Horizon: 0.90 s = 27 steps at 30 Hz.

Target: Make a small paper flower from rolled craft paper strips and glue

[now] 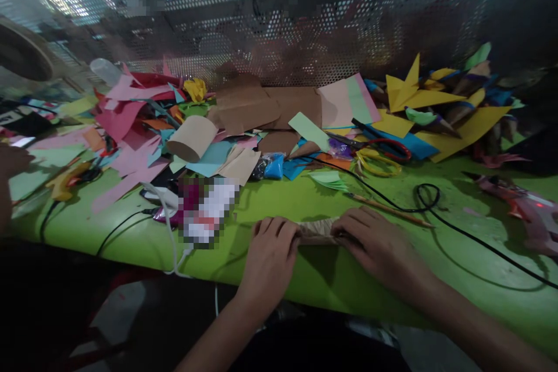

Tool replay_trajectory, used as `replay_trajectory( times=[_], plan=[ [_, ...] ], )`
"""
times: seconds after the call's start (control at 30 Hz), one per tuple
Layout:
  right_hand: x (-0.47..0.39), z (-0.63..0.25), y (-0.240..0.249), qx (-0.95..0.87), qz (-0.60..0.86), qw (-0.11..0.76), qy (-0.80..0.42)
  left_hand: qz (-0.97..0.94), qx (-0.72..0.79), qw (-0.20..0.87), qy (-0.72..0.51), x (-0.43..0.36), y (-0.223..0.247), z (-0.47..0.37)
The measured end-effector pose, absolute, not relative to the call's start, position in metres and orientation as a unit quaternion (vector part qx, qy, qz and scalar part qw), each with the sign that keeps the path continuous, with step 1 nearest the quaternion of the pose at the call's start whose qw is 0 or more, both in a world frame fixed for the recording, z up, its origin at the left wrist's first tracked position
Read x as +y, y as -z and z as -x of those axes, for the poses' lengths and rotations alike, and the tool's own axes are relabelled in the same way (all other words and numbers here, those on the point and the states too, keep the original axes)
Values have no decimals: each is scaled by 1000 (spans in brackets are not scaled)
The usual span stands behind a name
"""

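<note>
A strip of crumpled brown paper (pixel 317 232) is stretched between my hands, low over the front part of the green table (pixel 279 200). My left hand (pixel 271 247) grips its left end, fingers curled over the top. The right end is pinched by my right hand (pixel 375 244); its thumb and fingertips are partly hidden. Just beyond my right hand lies a pencil (pixel 392 210). A small stack of pale green paper pieces (pixel 328 180) sits behind the strip.
Scissors with red handles (pixel 387 148) and heaps of coloured paper (pixel 135 110) line the back. A pink glue gun (pixel 523 209) lies at the right, its black cable crossing the table. A phone (pixel 211 212) with a white cable is at left. Another person's hand (pixel 11 160) shows at the left edge.
</note>
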State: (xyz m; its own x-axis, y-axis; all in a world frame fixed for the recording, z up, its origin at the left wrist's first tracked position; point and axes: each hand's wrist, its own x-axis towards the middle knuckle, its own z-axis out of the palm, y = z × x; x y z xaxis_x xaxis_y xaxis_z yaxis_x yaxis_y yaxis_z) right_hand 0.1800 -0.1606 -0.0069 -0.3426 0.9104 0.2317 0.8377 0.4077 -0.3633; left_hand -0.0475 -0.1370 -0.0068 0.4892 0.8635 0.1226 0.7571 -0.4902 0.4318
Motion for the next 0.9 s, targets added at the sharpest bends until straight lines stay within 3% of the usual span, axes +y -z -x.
replay_trajectory(
  times=[0.27,0.47,0.67,0.9],
  plan=[
    [-165,-182,7,-836,507,188,-88,-863,446,139,-190,-141,8,51],
    [-158,-182,7,-811,533,183,-154,-867,446,148,-164,-136,4,50],
    [-154,-182,9,-802,552,194,-121,-851,475,169,-144,-125,-1,47],
    [-151,-181,4,-793,562,168,-163,-853,475,184,-111,-119,0,49]
  ],
)
